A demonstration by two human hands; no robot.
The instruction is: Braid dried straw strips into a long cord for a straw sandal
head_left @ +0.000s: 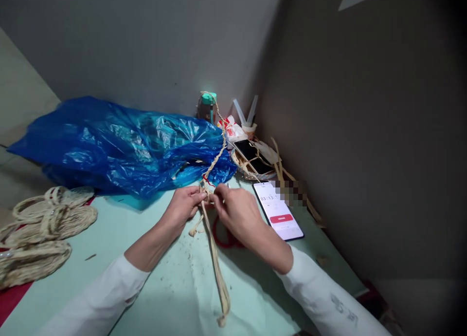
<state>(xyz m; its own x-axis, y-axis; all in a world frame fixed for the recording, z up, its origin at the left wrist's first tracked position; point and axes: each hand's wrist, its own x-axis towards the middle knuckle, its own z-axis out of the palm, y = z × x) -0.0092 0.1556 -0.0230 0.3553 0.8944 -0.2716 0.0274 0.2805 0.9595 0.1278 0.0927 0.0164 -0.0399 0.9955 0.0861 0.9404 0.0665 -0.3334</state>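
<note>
My left hand (184,204) and my right hand (237,210) meet at the middle of the pale green table (160,287), both pinching a braided straw cord (215,156). The braid runs up and back from my fingers to a teal-capped bottle (207,104) near the wall. Loose straw strands (219,277) hang from the pinch toward me across the table. A bit of red thread (208,181) shows at the braid just above my fingers, and a red loop (224,238) lies under my right wrist.
A crumpled blue plastic bag (116,141) fills the back left. Woven straw soles (44,229) are piled at the left edge. A lit phone (278,210) lies to the right of my hands. A small basket (251,163) holds another phone, with clutter in the corner by grey walls.
</note>
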